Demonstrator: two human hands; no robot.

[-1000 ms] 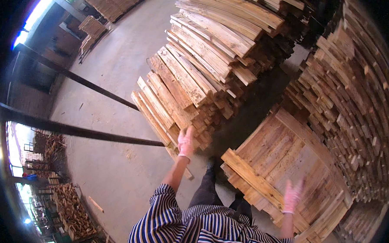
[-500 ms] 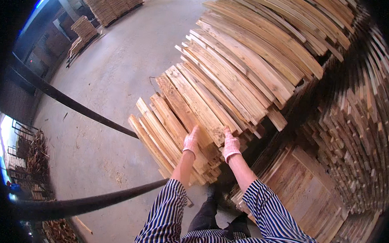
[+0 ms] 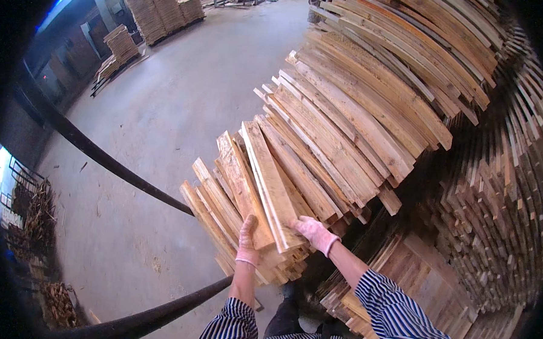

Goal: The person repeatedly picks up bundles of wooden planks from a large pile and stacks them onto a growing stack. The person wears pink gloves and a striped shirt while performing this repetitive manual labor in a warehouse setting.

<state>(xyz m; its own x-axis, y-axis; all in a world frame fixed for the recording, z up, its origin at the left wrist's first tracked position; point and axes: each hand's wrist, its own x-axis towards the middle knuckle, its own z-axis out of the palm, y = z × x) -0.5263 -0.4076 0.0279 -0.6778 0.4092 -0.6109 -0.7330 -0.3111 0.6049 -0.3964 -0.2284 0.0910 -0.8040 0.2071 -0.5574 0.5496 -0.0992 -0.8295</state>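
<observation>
Long, rough wooden boards lie side by side in a stack in front of me. My right hand [image 3: 317, 234], in a pinkish work glove, is closed on the near end of a pale board [image 3: 268, 180]. That board is tilted, one long edge raised above those beside it. My left hand [image 3: 248, 242], gloved alike, is closed at the near end of the neighbouring board [image 3: 236, 168] on the left. Its thumb lies along the wood, and its other fingers are mostly hidden.
Further boards [image 3: 358, 131] continue up and right. A tall pile of narrow slats [image 3: 493, 221] stands at right, beside a low stack of wide panels [image 3: 421, 273]. Dark curved bars [image 3: 103, 144] cross the left side. Stacked timber [image 3: 160, 13] stands far off on the concrete floor [image 3: 134, 115].
The pale board has been tilted up on its edge and shifted left, toward me. My left hand has moved left and nearer; my right hand has turned and now grips that board from its right side.
</observation>
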